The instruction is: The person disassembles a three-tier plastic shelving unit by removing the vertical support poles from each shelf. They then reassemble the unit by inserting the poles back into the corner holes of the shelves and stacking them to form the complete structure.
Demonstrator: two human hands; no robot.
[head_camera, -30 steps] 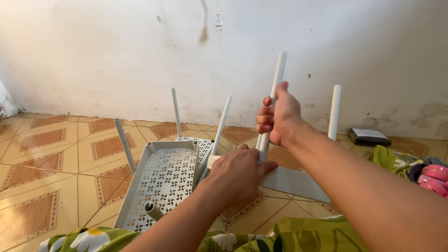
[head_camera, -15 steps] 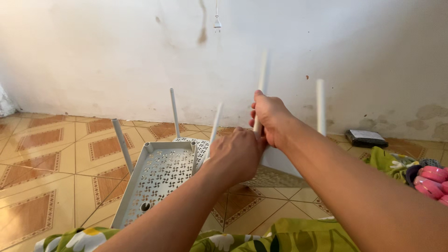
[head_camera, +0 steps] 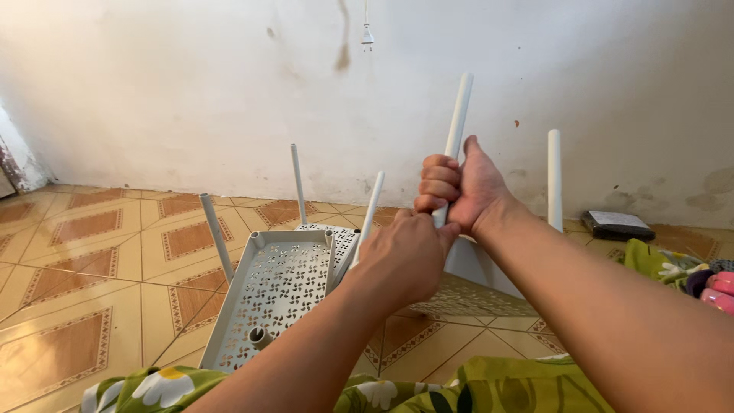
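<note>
White plastic shelf trays with thin tubes for legs sit on the tiled floor by the wall. Far left, one tube (head_camera: 217, 237) leans up from the corner of the perforated tray (head_camera: 267, 294), which lies tilted on the floor, a short stub socket at its near end. Behind it another tube (head_camera: 298, 183) stands upright on a second tray (head_camera: 336, 239). A slanted tube (head_camera: 368, 210) sits just left of my hands. My left hand (head_camera: 401, 260) is curled, pressing on the base of the tall tube (head_camera: 457, 122); can't tell how tight, fingers hidden. My right hand (head_camera: 459, 187) is wrapped tight round that tall tube, just above the left. Right: one more upright tube (head_camera: 554, 180) on the tipped tray (head_camera: 478, 294), dark flat box (head_camera: 615, 224) by the wall.
</note>
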